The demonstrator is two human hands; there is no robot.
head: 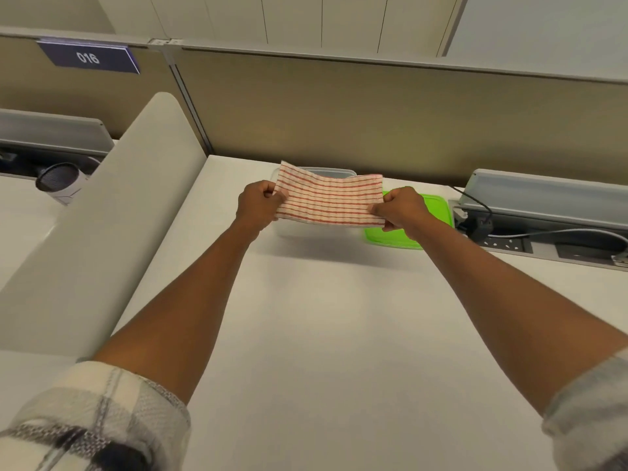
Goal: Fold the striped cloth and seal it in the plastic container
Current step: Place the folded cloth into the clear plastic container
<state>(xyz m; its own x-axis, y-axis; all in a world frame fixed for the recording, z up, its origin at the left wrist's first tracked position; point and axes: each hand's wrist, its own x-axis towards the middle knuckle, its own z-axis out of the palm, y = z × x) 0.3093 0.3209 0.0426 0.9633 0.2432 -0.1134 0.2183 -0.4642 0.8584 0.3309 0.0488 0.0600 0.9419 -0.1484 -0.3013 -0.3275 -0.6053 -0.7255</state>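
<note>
The folded white cloth with red stripes (328,196) is held flat in the air between both hands. My left hand (259,205) pinches its left edge and my right hand (402,208) pinches its right edge. Under the cloth sits the clear plastic container (334,171), open, mostly hidden by the cloth, with only its far rim and near wall showing. Its green lid (436,212) lies flat on the desk just right of the container, partly behind my right hand.
The white desk (323,317) has a beige partition (339,110) at the back and a rounded divider panel (112,212) on the left. A cable tray with power sockets and cables (543,232) runs along the back right.
</note>
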